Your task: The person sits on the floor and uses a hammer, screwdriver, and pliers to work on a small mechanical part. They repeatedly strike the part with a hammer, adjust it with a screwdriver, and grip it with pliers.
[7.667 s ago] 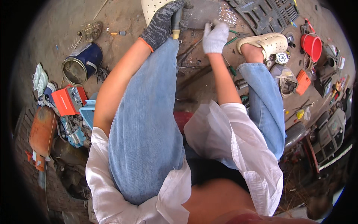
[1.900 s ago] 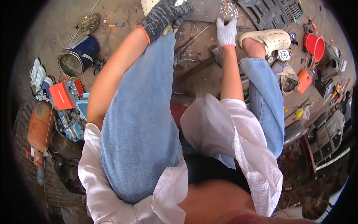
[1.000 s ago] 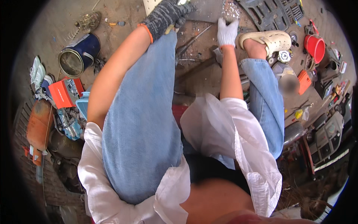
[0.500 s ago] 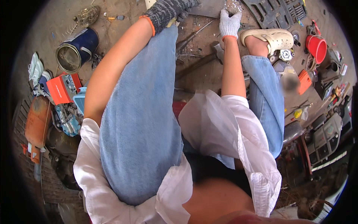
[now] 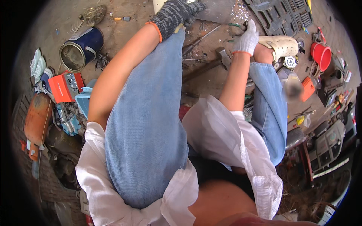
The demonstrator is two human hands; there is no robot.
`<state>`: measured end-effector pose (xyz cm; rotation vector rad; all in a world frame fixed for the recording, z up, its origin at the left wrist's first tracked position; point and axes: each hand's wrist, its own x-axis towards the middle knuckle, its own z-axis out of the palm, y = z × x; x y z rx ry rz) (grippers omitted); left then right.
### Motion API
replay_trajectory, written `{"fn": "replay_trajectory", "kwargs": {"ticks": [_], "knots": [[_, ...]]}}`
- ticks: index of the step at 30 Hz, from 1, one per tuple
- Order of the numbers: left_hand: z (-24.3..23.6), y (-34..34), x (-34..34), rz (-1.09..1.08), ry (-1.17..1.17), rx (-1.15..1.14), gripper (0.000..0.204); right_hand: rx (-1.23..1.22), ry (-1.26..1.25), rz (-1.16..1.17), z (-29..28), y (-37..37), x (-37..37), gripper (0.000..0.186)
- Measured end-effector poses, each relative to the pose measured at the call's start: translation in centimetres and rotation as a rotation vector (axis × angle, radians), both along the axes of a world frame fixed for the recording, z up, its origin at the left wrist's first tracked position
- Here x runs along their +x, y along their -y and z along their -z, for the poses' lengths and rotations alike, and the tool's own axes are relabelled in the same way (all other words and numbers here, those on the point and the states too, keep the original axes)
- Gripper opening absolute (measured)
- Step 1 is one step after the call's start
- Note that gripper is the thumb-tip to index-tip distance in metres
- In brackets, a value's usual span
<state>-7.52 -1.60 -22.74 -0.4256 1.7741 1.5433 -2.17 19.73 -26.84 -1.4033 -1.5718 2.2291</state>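
My left hand (image 5: 176, 16), in a dark grey speckled glove, is closed beside the left edge of a flat metal sheet (image 5: 215, 12); whatever its fingers hold is hidden at the top rim. My right hand (image 5: 246, 40), in a pale knit glove, has its fingers closed by a thin dark green piece (image 5: 234, 25), perhaps a tool handle; its kind is unclear. White bits (image 5: 241, 11) lie scattered just beyond. A hammer (image 5: 223, 58) lies on the floor between my legs, and a screwdriver-like tool (image 5: 201, 38) lies farther off.
A black tool case (image 5: 277, 17) lies at the far right, past my cream clog (image 5: 281, 46). A red bucket (image 5: 321, 53) stands farther right. To the left are a blue can (image 5: 85, 47), an orange-red box (image 5: 62, 88) and a rusty orange cylinder (image 5: 37, 111).
My right hand has moved right and nearer to me, away from the sheet and the white bits, uncovering the hammer head. The left hand stays by the sheet. The view has shifted slightly.
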Motion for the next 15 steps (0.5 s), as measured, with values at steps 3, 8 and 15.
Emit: {"fn": "replay_trajectory", "kwargs": {"ticks": [3, 8, 15], "knots": [[-1.9, 0.3, 0.8, -0.129, 0.008, 0.09, 0.015, -1.021, -0.167, 0.08, -4.3, 2.8, 1.6, 0.033], [-3.7, 0.3, -0.2, 0.291, -0.687, 0.02, 0.009, -1.452, -0.294, -0.085, -11.6, 6.2, 1.5, 0.041], [-7.7, -0.4, -0.3, 0.286, -0.468, 0.098, 0.01, -1.552, -0.322, -0.209, -13.6, 7.2, 2.0, 0.05]]}}
